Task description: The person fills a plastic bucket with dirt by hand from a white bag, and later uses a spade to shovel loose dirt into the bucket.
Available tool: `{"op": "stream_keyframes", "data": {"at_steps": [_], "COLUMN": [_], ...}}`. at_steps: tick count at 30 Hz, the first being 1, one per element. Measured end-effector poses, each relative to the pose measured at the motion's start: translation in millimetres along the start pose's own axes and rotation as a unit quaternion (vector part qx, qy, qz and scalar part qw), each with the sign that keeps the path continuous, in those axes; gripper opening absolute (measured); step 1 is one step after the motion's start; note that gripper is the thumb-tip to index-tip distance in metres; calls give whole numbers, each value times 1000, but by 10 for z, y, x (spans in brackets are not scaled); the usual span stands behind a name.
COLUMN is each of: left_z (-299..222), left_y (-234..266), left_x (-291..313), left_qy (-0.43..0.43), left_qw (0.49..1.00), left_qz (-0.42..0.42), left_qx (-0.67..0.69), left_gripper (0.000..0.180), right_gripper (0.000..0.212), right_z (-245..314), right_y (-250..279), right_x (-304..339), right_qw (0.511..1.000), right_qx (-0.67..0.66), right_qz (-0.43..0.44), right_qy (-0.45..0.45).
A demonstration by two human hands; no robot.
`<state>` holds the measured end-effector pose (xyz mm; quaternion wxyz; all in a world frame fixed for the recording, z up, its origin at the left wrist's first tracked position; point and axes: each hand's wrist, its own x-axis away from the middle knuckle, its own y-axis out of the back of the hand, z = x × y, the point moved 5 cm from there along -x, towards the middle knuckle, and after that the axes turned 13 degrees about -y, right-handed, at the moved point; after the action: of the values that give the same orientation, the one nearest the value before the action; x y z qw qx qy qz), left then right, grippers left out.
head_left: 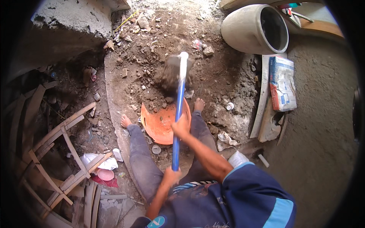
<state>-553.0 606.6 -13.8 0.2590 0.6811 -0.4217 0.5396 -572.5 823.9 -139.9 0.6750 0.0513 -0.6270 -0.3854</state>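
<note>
Head view: both hands are wrapped round the hoe (180,100), right hand (181,128) partway up the shaft, left hand (172,176) down by the butt end. It reaches out over the orange basin (160,125), which sits between the person's legs (142,150). Looks like early days, tbh: just a few clods (161,118) in there, most of its inside bare, and loads of loose soil (152,60) left ahead. The blade's blurry behind dirt, so can't tell its load. Left fingers are hard to make out.
</note>
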Motion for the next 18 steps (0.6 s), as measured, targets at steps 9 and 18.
{"op": "stream_keyframes", "data": {"at_steps": [9, 18], "left_z": [-392, -2265], "left_y": [-104, 414], "left_x": [-829, -2456], "left_qy": [-196, -331], "left_qw": [966, 939], "left_qz": [-21, 27], "left_qx": [-166, -88], "left_gripper": [18, 9], "right_gripper": [38, 38], "right_z": [706, 2799], "right_y": [844, 1134], "right_x": [-290, -2068], "right_qw": [990, 971], "right_qx": [-109, -192], "right_qz": [-20, -61], "right_qy": [82, 126]}}
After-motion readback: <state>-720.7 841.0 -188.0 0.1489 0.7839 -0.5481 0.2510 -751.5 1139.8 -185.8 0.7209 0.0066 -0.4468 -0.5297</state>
